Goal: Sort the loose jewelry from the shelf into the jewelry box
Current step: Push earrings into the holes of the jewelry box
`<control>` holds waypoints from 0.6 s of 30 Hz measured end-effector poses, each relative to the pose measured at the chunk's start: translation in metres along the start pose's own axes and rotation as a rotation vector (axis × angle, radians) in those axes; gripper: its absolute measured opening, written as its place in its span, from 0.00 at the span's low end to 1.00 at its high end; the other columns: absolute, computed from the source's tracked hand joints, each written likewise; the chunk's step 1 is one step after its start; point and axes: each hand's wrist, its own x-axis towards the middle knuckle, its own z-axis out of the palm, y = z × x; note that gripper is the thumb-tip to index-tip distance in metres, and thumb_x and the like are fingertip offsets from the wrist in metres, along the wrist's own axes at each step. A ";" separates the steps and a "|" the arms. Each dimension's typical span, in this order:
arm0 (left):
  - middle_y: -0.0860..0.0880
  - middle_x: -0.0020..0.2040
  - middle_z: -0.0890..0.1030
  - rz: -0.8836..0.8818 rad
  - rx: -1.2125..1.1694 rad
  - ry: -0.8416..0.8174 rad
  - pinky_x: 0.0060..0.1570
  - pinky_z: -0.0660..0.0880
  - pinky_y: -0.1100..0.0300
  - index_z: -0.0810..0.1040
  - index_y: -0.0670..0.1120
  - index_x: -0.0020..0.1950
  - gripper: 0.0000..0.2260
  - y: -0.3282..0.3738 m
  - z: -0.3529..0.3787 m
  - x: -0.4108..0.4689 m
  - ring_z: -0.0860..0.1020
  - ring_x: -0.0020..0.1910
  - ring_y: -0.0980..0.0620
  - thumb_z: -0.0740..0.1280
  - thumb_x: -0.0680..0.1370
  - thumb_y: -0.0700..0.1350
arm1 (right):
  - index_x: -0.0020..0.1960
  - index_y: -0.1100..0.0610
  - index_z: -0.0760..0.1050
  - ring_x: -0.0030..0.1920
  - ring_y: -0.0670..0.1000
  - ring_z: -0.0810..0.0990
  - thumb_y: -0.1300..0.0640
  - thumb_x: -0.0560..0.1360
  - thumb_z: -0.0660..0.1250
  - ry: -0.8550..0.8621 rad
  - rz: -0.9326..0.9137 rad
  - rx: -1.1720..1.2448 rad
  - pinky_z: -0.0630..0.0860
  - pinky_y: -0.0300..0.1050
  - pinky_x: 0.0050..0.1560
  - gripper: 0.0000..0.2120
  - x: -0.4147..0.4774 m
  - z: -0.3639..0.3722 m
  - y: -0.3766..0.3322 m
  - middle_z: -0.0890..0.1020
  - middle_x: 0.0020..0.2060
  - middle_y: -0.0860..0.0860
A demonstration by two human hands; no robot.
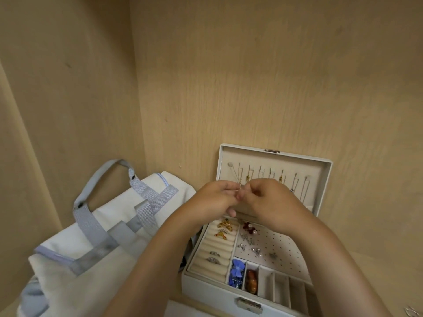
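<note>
- Looking nearest, I see the open jewelry box (pixel 212 287) on the wooden shelf (pixel 402 282), with a white tote bag (pixel 103 236) on its left.
- Its front slots hold a blue piece (pixel 237 272) and an amber bead (pixel 251 280).
- Ring rolls carry silver rings (pixel 214 257) and gold rings (pixel 225 227); silver earrings (pixel 249 244) sit on the perforated panel.
- My left hand (pixel 212 199) and right hand (pixel 269 200) both pinch a thin chain (pixel 239 185), fingertips meeting.
- Behind, necklaces (pixel 299 186) hang in the raised lid (pixel 320 165).

Inside of a cupboard, basically: pale oak-grain laminate back panel (pixel 251 76), matching side panel (pixel 57 88) on the left, same-wood shelf board (pixel 393 277) below. Soft, warm, even light. A white canvas tote bag with grey-blue webbing straps (pixel 114 216) slumps in the left corner.
</note>
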 end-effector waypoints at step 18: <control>0.52 0.45 0.86 0.102 -0.067 0.110 0.38 0.72 0.66 0.85 0.47 0.50 0.06 -0.012 -0.007 0.005 0.74 0.33 0.57 0.70 0.78 0.47 | 0.43 0.51 0.82 0.28 0.42 0.76 0.55 0.77 0.66 -0.135 0.053 0.213 0.74 0.40 0.35 0.07 0.007 0.020 0.016 0.80 0.28 0.45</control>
